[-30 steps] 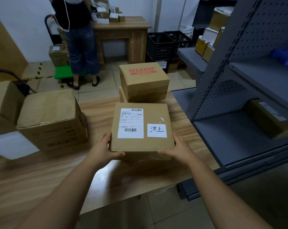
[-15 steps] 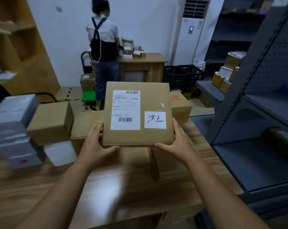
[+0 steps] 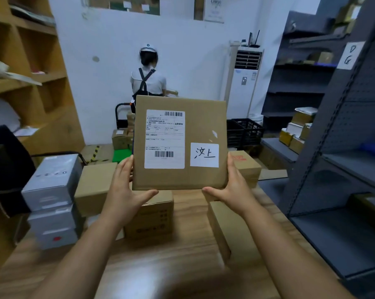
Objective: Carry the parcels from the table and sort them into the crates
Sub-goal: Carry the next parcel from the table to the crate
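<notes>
I hold a flat brown cardboard parcel (image 3: 201,124) up in front of me, its face tilted toward the camera. It bears a white shipping label with barcodes and a small white sticker with handwritten characters. My left hand (image 3: 126,186) grips its lower left edge, thumb under the bottom edge. My right hand (image 3: 233,186) grips the lower right edge the same way. Below the parcel lies the wooden table (image 3: 160,260) with more brown parcels (image 3: 152,216). Black crates (image 3: 247,131) stand on the floor at the back.
Grey boxes (image 3: 53,190) are stacked on the table's left. A person (image 3: 149,76) stands with their back to me behind the parcel. Grey metal shelving (image 3: 344,169) fills the right side; wooden shelves (image 3: 27,78) line the left. A white air conditioner (image 3: 243,83) stands at the wall.
The parcel has been lifted off the table and raised to chest height, tilting to face me. My view has risen from the tabletop toward the room.
</notes>
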Demonstrator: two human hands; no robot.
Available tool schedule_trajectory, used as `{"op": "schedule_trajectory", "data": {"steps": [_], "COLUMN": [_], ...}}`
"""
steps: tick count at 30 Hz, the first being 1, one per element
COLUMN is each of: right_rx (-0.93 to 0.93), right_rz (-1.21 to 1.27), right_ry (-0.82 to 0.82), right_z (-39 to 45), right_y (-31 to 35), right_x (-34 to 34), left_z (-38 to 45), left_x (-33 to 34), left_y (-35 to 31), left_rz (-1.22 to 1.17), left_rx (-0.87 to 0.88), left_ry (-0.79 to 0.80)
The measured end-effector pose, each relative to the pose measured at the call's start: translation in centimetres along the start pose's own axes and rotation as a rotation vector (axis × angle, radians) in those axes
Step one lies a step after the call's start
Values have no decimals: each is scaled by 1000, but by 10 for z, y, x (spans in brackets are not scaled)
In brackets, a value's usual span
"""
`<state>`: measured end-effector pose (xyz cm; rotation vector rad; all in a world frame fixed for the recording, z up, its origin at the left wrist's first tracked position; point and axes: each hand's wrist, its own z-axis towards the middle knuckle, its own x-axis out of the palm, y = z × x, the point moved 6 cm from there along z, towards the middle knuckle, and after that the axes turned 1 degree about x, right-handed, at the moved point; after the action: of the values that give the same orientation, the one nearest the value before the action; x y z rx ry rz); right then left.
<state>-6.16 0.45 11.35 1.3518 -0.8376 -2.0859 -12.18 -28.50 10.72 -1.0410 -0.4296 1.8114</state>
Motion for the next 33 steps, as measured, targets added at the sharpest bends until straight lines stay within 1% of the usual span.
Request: {"op": "schedule_trajectory", "data": {"steps": [5,9,16,24,29,33], "right_rx": [-7,-3,-10,-76,-149,-228], "right_rz": [-10,1,23,40,117,171], "right_ry": [24,20,31,78,171,320], "right_z": [-10,-13,-8,14,29,25], "right_y": [10,13,4,-15,-12,19], "right_x": [12,14,1,-23,-9,46], "left_z": [-10,-14,-14,-13,-31,-77], "left_x": [-10,-13,-5,14,-2,-49], "left_y": [16,15,1,-28,-31,-32], "left_rz": [-10,-5,14,73,154,242], "left_rx": [-35,-32,-34,-69,-147,-244], "left_ry": [10,2,-14,-60,-131,-248]}}
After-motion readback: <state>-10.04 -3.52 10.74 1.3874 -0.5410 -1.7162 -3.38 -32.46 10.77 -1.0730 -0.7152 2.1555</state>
